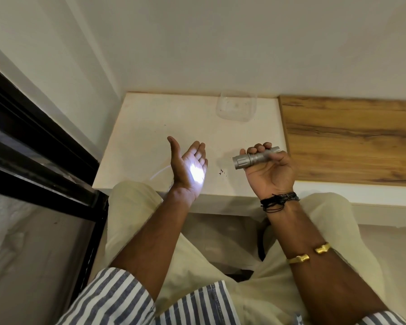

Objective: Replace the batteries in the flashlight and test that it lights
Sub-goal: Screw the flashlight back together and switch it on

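A short silver flashlight [251, 158] lies sideways in my right hand [271, 171], its head pointing left. The fingers wrap around its barrel above the white tabletop [150, 127]. My left hand [189, 166] is held up flat, palm facing right toward the flashlight head, fingers apart and holding nothing. A bright white spot of light sits on that palm. No batteries are visible.
A clear plastic container [236, 104] stands at the back of the white table by the wall. A wood-grain surface [352, 139] adjoins on the right. A black-framed glass panel [40, 160] runs along the left. Small dark specks [221, 171] lie between my hands.
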Available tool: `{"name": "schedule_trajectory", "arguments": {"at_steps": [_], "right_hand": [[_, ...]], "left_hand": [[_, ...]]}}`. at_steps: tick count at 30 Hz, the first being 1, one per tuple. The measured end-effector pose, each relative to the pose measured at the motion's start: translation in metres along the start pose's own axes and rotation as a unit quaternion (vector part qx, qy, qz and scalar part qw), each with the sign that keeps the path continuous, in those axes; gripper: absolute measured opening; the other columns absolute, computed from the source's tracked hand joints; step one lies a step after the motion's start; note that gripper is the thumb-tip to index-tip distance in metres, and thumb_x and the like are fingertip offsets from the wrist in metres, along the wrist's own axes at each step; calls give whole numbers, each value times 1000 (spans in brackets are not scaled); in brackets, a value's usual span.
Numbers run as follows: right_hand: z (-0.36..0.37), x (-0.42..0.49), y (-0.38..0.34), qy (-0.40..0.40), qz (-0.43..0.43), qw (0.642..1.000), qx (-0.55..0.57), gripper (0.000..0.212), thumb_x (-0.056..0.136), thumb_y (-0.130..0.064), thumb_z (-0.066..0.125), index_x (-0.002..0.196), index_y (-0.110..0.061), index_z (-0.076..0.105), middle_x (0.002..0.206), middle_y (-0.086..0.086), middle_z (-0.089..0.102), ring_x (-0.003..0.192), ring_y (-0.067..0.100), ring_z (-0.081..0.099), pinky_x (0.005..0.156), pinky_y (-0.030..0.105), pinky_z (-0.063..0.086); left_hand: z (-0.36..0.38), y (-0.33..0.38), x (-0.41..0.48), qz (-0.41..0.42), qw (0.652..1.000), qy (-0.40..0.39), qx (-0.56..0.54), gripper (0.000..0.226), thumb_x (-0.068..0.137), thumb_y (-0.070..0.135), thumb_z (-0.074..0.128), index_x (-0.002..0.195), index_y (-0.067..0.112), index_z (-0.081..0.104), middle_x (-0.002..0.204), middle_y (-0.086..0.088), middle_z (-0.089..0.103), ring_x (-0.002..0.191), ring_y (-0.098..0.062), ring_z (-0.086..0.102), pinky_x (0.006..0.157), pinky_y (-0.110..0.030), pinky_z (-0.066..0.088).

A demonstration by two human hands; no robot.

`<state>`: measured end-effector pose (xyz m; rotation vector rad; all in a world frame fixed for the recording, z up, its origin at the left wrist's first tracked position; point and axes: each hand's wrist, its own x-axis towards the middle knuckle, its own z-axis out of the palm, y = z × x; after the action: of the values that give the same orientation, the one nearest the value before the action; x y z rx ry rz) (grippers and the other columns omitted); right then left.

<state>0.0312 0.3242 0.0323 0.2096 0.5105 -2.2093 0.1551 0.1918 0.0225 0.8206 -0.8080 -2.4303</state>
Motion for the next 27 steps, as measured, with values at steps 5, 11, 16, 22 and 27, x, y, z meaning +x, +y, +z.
{"name": "schedule_trajectory", "arguments": {"at_steps": [5,11,16,22,27], "right_hand": [[0,1,5,19,-21,994,-108,24,98,8,50,111,-9,61,105,9,66,107,27,68,103,49,54],[6,-4,11,47,-210,910,-356,24,91,0,70,108,-17,67,106,0,68,108,16,64,101,42,55],[8,-8,14,-11,-358,810,-464,29,88,-4,77,114,-16,71,112,-10,76,114,14,68,101,36,54],[8,-7,16,-18,-348,816,-461,29,92,-6,73,120,-12,70,121,2,73,119,29,67,93,45,58],[13,-11,18,22,-376,800,-468,18,96,-13,69,110,-24,68,108,-7,72,104,25,69,80,56,58]], "left_hand": [[-1,2,1,27,999,40,-21,105,84,86,26,156,9,21,165,-10,22,154,-23,14,126,-41,8],[-8,8,7,90,991,101,-18,99,90,81,20,155,7,25,164,-11,25,153,-24,19,125,-40,13],[-8,8,6,109,989,100,5,95,91,79,16,156,9,24,164,-10,26,152,-25,21,125,-42,14],[-6,8,7,105,989,101,10,94,92,77,15,155,8,27,162,-11,29,151,-26,25,125,-42,15],[-8,9,8,109,989,102,4,94,92,77,18,155,8,26,163,-10,29,152,-24,23,125,-41,15]]}}
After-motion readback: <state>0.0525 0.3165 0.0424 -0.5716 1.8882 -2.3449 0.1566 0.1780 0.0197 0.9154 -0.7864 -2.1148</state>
